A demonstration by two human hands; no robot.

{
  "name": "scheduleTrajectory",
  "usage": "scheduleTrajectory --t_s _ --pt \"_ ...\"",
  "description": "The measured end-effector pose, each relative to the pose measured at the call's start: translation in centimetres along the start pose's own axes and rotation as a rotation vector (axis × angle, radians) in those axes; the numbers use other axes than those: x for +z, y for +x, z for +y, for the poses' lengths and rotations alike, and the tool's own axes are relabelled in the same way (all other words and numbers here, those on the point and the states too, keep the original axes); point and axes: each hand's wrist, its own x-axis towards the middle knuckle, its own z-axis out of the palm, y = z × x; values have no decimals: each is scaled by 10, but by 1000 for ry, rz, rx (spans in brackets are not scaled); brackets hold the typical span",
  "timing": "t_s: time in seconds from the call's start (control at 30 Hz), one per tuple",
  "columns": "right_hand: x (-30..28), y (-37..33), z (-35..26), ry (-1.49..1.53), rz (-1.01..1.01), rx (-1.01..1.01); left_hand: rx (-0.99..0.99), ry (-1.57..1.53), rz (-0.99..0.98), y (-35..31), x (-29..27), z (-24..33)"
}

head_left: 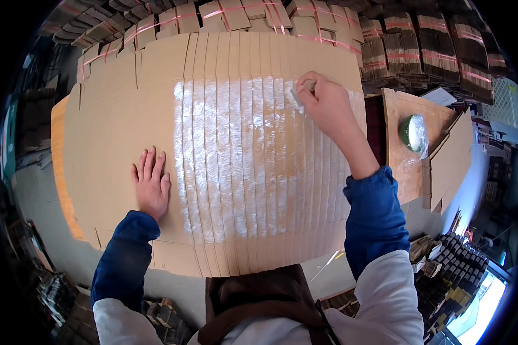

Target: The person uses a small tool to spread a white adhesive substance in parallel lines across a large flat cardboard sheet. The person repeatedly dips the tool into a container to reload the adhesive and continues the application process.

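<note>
left grip spread flat on cardboard — right grip holding a pale tool.

No words, numbers, labels or signs are showing legibly anywhere in this view. At the far left rim, a green panel is bearing what are perhaps small pale marks, but near the fisheye edge they are appearing too small and blurred to make out. The overlapping cardboard sheets and the strapped cardboard bundles beyond them are likewise presenting no readable print.
</note>
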Motion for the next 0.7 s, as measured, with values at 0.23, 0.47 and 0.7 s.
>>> scheduleTrajectory --t_s 0.23,0.47,0.7 --pt "61 -55 -10 34 195 -23 -14 -18 -4 0 4 0" --pt "79 -85 -7 -98 236 -112 3 -22 4 -2 6 -1" --pt "93 -127 -45 -102 186 1 22 -21 38 2 5 -1"
